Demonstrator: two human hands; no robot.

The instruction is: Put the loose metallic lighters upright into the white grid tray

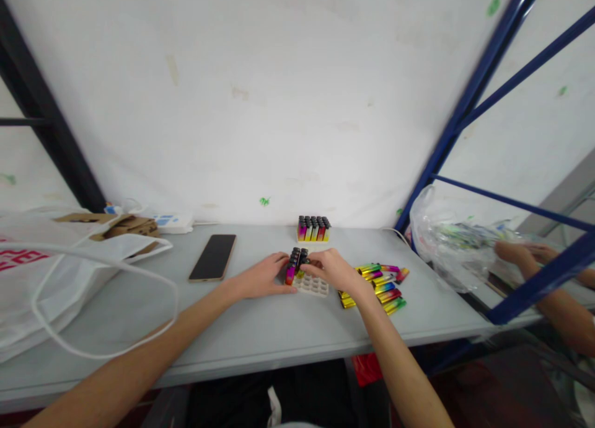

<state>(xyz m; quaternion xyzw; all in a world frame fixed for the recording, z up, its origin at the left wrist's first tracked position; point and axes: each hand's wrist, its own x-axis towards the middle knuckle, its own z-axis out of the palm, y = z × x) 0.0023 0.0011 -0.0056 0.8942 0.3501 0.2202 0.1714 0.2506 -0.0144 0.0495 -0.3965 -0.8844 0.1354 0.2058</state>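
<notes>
A pale tray (317,286) with rows of round-edged slots lies on the grey table. Upright lighters (291,271) with black tops and shiny coloured bodies fill its left side, while slots on the right show bare. My left hand (263,277) grips the tray's left end, thumb at the front and fingers toward the back. Over the tray, my right hand (333,268) has its fingers pinched on a lighter (305,262), partly hidden by the fingers. To the right of the tray, a loose pile of lighters (383,285) in gold, red, green and purple lies partly behind my right forearm.
A second block of upright lighters (313,228) stands near the wall. A phone (212,257) lies at left, beside a white bag (41,285) with a looping cable (176,298). Right are a blue metal frame (446,136), a clear plastic bag (441,248) and another person's hands (515,254).
</notes>
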